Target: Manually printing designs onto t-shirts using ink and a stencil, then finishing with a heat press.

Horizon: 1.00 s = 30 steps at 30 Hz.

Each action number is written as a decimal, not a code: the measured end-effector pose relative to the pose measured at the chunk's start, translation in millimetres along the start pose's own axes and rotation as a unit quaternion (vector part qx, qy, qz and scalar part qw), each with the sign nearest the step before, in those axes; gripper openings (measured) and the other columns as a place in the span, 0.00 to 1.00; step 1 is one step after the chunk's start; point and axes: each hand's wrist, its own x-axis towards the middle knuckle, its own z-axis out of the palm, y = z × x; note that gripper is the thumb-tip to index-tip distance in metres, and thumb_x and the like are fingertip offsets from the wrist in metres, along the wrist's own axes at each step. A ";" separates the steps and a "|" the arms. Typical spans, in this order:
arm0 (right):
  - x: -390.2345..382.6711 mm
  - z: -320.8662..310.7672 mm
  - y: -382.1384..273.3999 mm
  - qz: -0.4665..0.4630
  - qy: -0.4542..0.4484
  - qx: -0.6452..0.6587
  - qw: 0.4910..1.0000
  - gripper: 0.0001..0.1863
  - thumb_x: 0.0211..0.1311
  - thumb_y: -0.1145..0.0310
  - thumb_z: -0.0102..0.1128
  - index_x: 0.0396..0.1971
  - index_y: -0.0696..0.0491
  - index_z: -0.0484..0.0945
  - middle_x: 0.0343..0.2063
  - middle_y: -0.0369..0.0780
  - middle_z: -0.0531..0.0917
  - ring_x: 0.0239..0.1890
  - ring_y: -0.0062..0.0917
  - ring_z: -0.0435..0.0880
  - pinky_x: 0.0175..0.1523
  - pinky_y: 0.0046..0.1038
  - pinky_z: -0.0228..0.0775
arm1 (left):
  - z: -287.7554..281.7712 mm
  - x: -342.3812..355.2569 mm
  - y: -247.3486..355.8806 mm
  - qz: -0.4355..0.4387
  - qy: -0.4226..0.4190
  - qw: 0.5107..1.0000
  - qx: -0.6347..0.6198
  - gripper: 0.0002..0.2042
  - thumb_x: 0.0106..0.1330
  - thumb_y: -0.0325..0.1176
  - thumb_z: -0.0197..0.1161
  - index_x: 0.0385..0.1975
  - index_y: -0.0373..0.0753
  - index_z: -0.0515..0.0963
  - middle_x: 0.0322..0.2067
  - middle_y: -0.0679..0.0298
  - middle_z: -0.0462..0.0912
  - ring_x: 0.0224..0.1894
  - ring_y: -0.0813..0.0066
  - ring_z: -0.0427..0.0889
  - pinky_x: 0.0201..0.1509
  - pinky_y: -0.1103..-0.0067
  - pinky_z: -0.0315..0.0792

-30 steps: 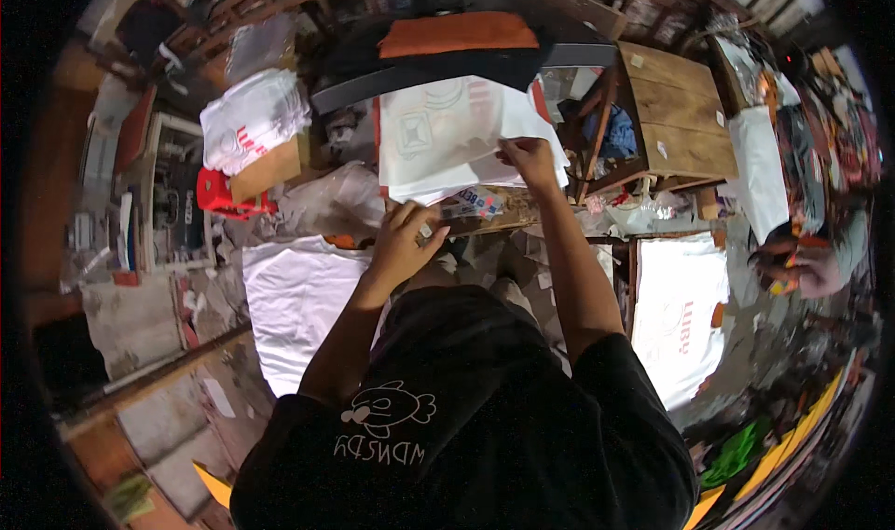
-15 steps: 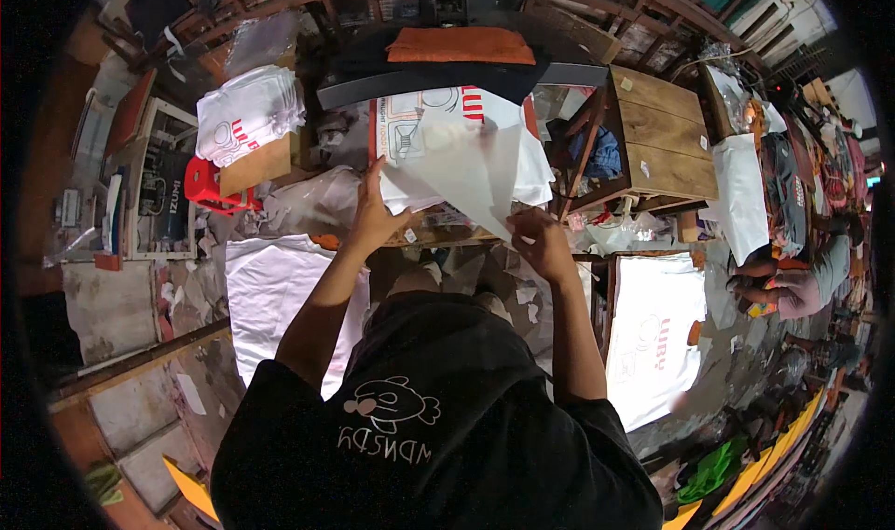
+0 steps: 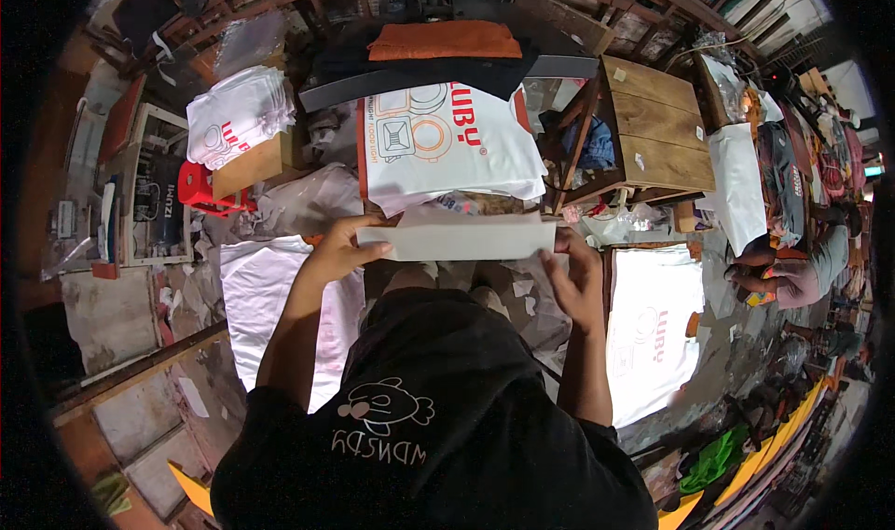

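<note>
A translucent white sheet is held level in front of my body. My left hand pinches its left end, thumb on top. At its right end, the fingers of my right hand close on the corner. Just beyond the sheet lies a white printed T-shirt with red lettering and orange and grey drawings, spread on a red-edged board. The far end of this shirt goes under a dark bar-shaped machine part, which carries a folded orange cloth and black cloth.
Printed white shirts are piled on a box at far left, above a red stool. White cloth lies near left; another printed shirt stack lies near right. A wooden table stands at right. Another person crouches far right.
The sheet has come off the shirt toward me and now hangs level between both hands. My left hand has moved back and left; the shirt's print is uncovered.
</note>
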 end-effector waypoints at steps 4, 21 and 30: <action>36.1 31.8 14.5 0.083 0.078 0.122 0.986 0.07 0.68 0.70 0.56 0.32 0.59 0.76 0.24 0.31 0.77 0.25 0.11 0.72 0.30 0.17 0.64 | -11.9 13.4 -0.8 0.013 0.116 0.988 -0.098 0.11 0.64 0.29 0.63 0.44 0.34 0.79 0.37 0.69 0.81 0.40 0.83 0.77 0.45 0.83 0.71; 229.0 147.4 185.4 -0.043 0.049 -0.190 0.980 0.18 0.58 0.54 0.62 0.35 0.55 0.81 0.29 0.47 0.85 0.30 0.32 0.85 0.34 0.34 0.75 | -187.4 261.8 -139.1 0.119 0.360 0.896 0.230 0.21 0.63 0.43 0.60 0.50 0.34 0.71 0.46 0.55 0.72 0.48 0.65 0.67 0.52 0.72 0.62; 289.6 145.4 245.6 0.032 0.088 -0.179 0.979 0.13 0.52 0.64 0.62 0.23 0.61 0.80 0.20 0.47 0.81 0.24 0.36 0.79 0.32 0.36 0.69 | -135.1 248.6 -92.2 -0.043 0.411 0.839 0.353 0.23 0.63 0.34 0.60 0.56 0.28 0.71 0.54 0.46 0.76 0.57 0.55 0.73 0.61 0.74 0.64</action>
